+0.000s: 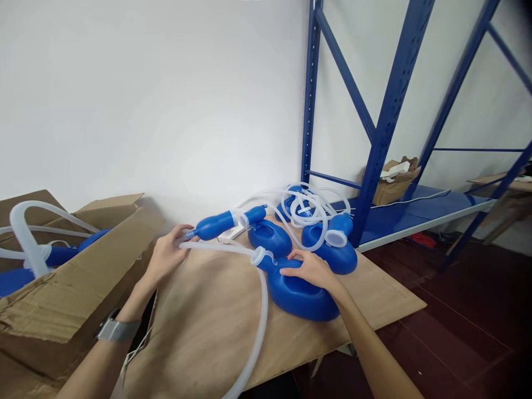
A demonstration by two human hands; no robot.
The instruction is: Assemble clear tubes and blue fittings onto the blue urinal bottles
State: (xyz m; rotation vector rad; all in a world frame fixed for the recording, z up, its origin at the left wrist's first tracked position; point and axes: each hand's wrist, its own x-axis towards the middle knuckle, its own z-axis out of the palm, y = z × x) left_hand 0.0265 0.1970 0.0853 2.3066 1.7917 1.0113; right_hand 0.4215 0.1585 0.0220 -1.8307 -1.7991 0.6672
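Note:
At the left of the plywood table (pixel 208 310), my left hand (pixel 168 255) is closed round the end of a white hose (pixel 220 247). The thin tip of a blue bulb-shaped piece (pixel 216 224) meets the same fingers; whether they grip it too is hidden. My right hand (pixel 311 270) holds a blue urinal bottle (pixel 299 299) by its neck and handle, thumb and fingers across the top. The bottle lies with its mouth to the left, a white cap (pixel 258 255) at the mouth. A length of hose hangs below the cap, past the table's front edge.
More blue bottles (pixel 270 239) and coiled white hoses (pixel 310 208) crowd the table's back right. An open cardboard box (pixel 83 282) at left holds similar bottles and tubing. A white power strip (pixel 231 234) lies behind. Blue metal shelving (pixel 384 105) stands at right.

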